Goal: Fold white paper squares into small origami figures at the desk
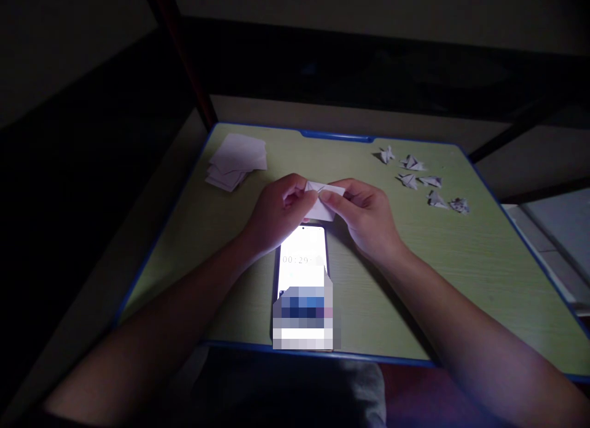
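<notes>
A small folded piece of white paper (326, 211) is held up over the middle of the table, just beyond the top end of a phone. My left hand (283, 210) pinches its left side, thumb on the near face and fingers curled behind. From the other side my right hand (366, 213) grips it the same way, and the two thumb tips almost meet at the paper's centre. Crease lines run across its upper part. The fingers behind the paper are mostly hidden.
A lit phone (302, 243) showing a timer lies below my hands, its lower part blurred out. Loose white sheets (237, 154) are stacked at the back left. Several small folded paper pieces (408, 181) lie at the back right. The green table (369, 305) has a blue rim.
</notes>
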Tool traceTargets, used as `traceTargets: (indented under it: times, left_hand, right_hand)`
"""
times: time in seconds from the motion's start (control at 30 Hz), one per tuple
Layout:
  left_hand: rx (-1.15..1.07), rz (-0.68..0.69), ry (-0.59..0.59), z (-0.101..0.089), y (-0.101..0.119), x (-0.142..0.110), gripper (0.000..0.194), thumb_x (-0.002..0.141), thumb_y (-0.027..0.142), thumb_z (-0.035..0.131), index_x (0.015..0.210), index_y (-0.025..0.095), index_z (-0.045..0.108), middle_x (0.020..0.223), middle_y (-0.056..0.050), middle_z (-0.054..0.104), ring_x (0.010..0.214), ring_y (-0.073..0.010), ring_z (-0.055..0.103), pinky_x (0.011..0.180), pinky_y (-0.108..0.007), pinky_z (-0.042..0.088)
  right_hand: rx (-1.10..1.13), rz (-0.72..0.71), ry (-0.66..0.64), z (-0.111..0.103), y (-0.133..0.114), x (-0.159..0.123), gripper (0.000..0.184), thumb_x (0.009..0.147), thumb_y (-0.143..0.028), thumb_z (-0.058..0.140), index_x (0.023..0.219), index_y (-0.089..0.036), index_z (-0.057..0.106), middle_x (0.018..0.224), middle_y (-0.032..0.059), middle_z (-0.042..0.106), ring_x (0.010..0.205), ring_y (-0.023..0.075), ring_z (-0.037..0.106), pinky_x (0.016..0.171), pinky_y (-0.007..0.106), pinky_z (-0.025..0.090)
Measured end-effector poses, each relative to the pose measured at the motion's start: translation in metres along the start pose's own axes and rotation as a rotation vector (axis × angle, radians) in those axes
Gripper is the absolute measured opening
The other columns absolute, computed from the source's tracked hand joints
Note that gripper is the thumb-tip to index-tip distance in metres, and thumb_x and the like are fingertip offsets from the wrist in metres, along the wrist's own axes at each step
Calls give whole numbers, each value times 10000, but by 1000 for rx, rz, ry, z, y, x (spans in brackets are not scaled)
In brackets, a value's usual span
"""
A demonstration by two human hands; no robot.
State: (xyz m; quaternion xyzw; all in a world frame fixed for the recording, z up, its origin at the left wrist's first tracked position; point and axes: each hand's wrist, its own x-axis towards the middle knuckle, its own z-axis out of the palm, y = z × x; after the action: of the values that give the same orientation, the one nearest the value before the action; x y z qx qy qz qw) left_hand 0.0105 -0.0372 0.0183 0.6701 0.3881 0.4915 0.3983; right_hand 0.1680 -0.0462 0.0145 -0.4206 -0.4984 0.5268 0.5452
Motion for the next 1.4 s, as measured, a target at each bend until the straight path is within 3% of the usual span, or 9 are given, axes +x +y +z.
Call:
traceTargets:
  times: [0.43,0.63,0.97,1.4]
  left_hand:
    - [182,151,109,1,-7,3,125,813,163,548,688,170,543,575,48,554,513,-56,499,451,-147,375]
    - [279,201,54,-2,-8,2,141,867,169,522,728,171,542,598,42,550,538,-61,503,489,-172,370]
    - [377,285,-3,-5,-11,-1,143,910,200,504,778,174,552,597,49,509,527,-66,490,501,-206,341]
    - [506,345,-26,-6,-7,-2,141,918,186,503,779,179,532,638,34,547,583,-85,520,561,-235,369]
  right_hand:
    - [-85,-33,-13,-2,5,1,295,657,-442,848,725,-192,708,610,-27,654,538,90,523,485,242,369]
    - [-206,-80,-47,-2,3,0,355,697,-527,800,707,-197,670,564,-32,590,526,95,488,471,247,342]
    - [-408,-201,-80,-7,2,-1,384,761,-558,737,732,-178,692,632,-10,635,553,96,502,496,252,349]
    - [-441,-150,-88,-4,-5,-4,417,751,-565,736,649,-177,622,552,-25,549,512,91,440,461,255,290]
